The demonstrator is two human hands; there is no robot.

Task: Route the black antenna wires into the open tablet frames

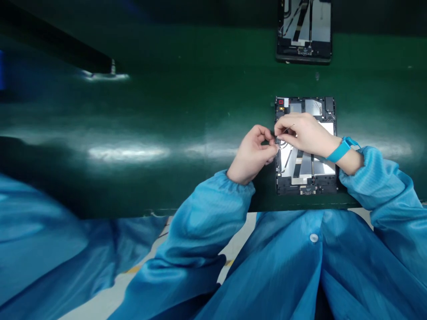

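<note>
An opened tablet [306, 171] lies on the green bench with its inner parts, ribbon cables and silver plates showing. Over its upper left part reaches my right hand [302, 132], thumb and forefinger pinched on a thin wire [288, 129]. My left hand [256, 153] is at the tablet's left edge, its fingers curled and the fingertips pressed together close to the right fingertips. Whether the left fingers grip the wire or another small part cannot be made out. A blue wrist strap [340, 150] circles my right wrist.
A second opened tablet [304, 33] lies farther back on the green bench [200, 102]. At the left, a person's blue sleeve or gown [40, 240] is close to the bench's front edge. A dark bar [60, 38] stretches across the upper left.
</note>
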